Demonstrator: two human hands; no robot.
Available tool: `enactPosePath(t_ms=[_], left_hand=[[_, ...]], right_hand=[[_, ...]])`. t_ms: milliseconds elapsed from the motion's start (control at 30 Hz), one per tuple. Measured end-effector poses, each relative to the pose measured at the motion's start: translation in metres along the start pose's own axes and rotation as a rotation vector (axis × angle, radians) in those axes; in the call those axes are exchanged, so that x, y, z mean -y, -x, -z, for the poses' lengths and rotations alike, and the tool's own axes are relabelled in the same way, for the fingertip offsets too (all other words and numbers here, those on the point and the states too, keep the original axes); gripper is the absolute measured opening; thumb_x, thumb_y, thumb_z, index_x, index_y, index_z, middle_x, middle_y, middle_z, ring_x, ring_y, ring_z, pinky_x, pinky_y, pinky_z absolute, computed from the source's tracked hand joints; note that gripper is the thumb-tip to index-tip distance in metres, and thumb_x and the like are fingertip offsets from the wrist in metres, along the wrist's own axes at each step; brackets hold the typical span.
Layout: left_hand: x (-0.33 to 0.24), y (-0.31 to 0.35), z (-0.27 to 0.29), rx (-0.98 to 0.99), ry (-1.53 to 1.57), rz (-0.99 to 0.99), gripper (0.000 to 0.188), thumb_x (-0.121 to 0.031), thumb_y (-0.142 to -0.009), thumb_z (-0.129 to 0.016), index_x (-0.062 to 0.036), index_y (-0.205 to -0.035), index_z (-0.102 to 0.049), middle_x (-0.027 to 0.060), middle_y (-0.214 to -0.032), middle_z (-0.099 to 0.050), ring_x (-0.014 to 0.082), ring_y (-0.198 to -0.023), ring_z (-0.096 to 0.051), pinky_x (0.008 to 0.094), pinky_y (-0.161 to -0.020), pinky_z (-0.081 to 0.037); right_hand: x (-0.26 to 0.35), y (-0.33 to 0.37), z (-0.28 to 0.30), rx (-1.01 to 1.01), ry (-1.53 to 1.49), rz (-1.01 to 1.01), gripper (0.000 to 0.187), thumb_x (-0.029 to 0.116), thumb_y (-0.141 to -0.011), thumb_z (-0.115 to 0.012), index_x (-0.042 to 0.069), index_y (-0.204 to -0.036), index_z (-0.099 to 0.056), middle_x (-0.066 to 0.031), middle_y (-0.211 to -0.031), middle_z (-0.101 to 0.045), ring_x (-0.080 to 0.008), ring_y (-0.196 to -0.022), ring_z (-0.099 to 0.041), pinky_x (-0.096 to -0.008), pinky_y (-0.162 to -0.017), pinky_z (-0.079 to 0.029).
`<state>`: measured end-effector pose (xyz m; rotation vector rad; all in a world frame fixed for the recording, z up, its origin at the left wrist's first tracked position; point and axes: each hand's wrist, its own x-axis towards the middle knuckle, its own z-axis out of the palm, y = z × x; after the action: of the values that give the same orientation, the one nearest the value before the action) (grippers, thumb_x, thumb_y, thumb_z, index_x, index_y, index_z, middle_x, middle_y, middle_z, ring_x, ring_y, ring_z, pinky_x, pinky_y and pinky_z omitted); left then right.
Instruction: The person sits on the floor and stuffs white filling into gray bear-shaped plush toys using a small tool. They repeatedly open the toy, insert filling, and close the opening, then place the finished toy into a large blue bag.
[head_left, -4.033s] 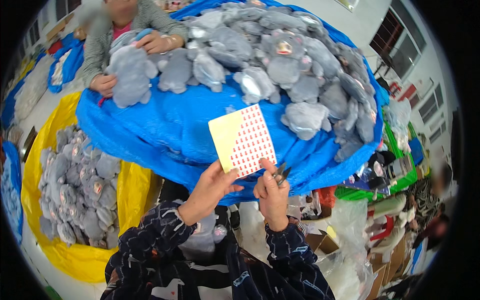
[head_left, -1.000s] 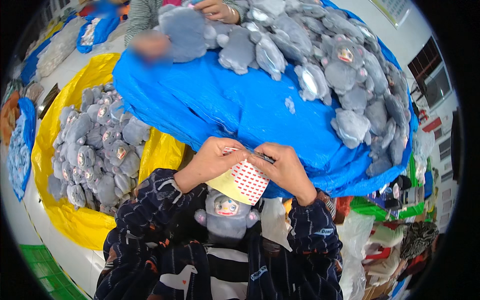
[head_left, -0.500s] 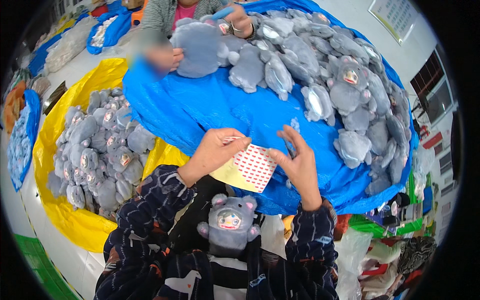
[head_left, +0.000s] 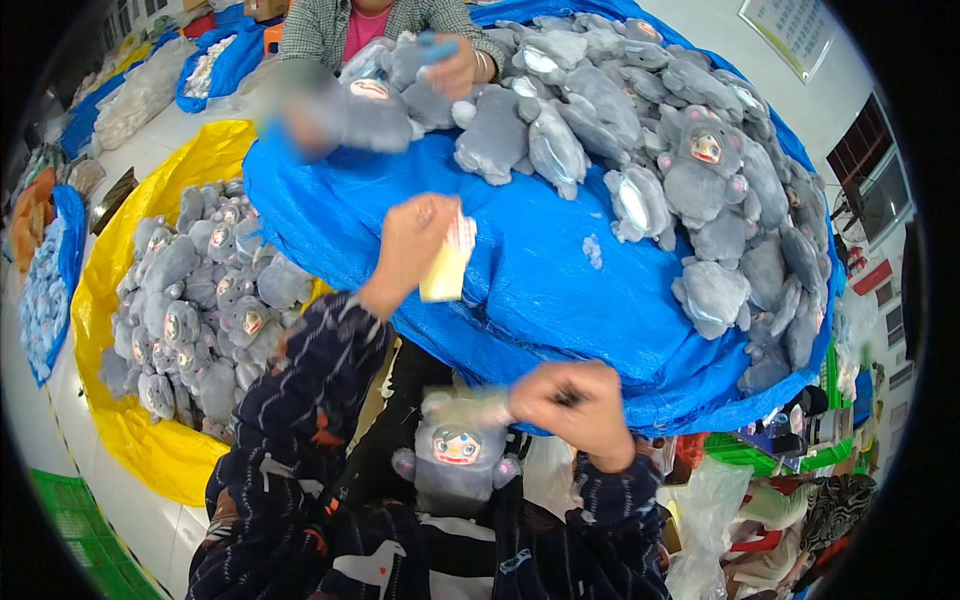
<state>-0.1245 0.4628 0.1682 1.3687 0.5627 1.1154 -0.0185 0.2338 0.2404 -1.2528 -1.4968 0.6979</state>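
Note:
My left hand (head_left: 412,245) is raised over the blue sheeting, pinching a sheet of small red-marked stickers (head_left: 452,268) with a yellowish backing, seen nearly edge-on. A grey plush bear (head_left: 455,475) with pink-lined ears and a doll-like face sits upright at my lap, facing up. Beside its head is my right hand (head_left: 580,410), fingers closed and blurred by motion. Something dark shows in that hand, too smeared to name. A pale blurred streak runs from its fingers across the top of the bear's head.
Blue sheeting (head_left: 560,300) bears a heap of grey plush pieces (head_left: 600,110) at the far right. A yellow sheet-lined container (head_left: 90,400) at left holds several plush bears (head_left: 190,300). Across from me a person (head_left: 400,25) handles grey plush. Green crates (head_left: 85,550) stand at the edges.
My left hand has moved up and away with the sticker sheet, which has turned edge-on. My right hand has left the sheet and dropped to the bear's head. The person opposite has shifted the plush.

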Motion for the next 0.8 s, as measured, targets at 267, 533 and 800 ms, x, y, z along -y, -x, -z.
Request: enactPosePath(t_ms=[267, 533, 800], left_hand=[[0.006, -0.079, 0.020, -0.064, 0.438, 0.118, 0.028, -0.013, -0.090, -0.051, 0.0041, -0.113, -0.049, 0.0095, -0.094, -0.061, 0.0118, -0.072, -0.058, 0.0245, -0.062, -0.047], [0.040, -0.089, 0.027, -0.220, 0.561, 0.165, 0.036, -0.002, -0.088, -0.050, 0.0068, -0.121, -0.039, 0.0135, -0.100, -0.057, 0.0171, -0.084, -0.058, 0.0272, -0.071, -0.049], [0.071, -0.114, 0.091, 0.093, 0.418, 0.046, 0.040, 0.002, -0.085, -0.048, 0.0052, -0.124, -0.039, 0.0146, -0.113, -0.053, 0.0221, -0.103, -0.055, 0.0317, -0.090, -0.046]], right_hand=[[-0.033, 0.026, 0.086, -0.738, -0.389, -0.251, 0.021, 0.011, -0.085, -0.061, 0.010, -0.069, -0.047, 0.0071, -0.051, -0.035, -0.0028, -0.042, -0.030, -0.0210, -0.040, -0.023], [-0.057, 0.061, 0.133, -0.946, -0.308, -0.246, 0.016, 0.014, -0.085, -0.061, 0.010, -0.075, -0.050, 0.0063, -0.053, -0.038, -0.0032, -0.042, -0.031, -0.0212, -0.041, -0.024], [-0.072, 0.073, 0.148, -1.007, -0.316, -0.359, 0.015, 0.010, -0.081, -0.064, 0.002, -0.089, -0.055, 0.0046, -0.064, -0.043, -0.0053, -0.047, -0.037, -0.0229, -0.043, -0.032]])
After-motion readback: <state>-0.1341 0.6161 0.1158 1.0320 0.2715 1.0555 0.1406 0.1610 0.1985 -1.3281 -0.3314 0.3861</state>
